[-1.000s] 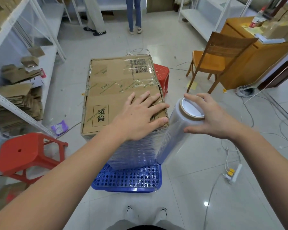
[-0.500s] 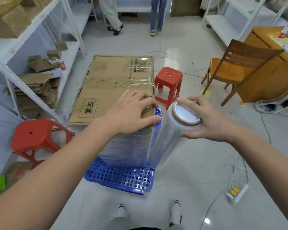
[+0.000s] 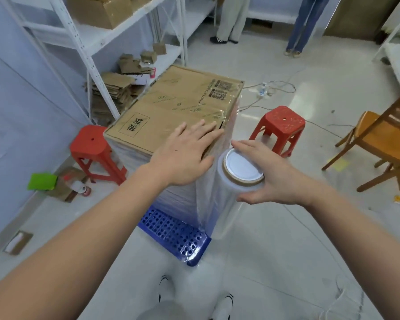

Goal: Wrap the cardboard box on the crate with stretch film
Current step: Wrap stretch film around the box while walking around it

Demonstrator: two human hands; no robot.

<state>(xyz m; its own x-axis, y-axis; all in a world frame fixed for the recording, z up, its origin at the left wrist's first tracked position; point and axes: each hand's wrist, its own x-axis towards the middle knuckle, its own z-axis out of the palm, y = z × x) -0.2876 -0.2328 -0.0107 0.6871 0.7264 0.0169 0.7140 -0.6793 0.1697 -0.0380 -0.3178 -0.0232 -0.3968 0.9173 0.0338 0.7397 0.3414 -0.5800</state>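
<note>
A big brown cardboard box stands on a blue perforated crate, its sides covered in clear stretch film. My left hand lies flat with straight fingers on the box's near right top corner. My right hand grips the top end of an upright stretch film roll just beside that corner. A sheet of film runs from the roll onto the box's near side. The roll's white end cap faces up.
Two red stools flank the box. White shelving with cardboard scraps runs along the left. A wooden chair stands at right. Cables and a power strip lie on the floor behind. Two people stand at the back.
I have stepped around the box's corner to the right, carrying the roll along it. My left hand straightened and stayed on the box top. The view swung left.
</note>
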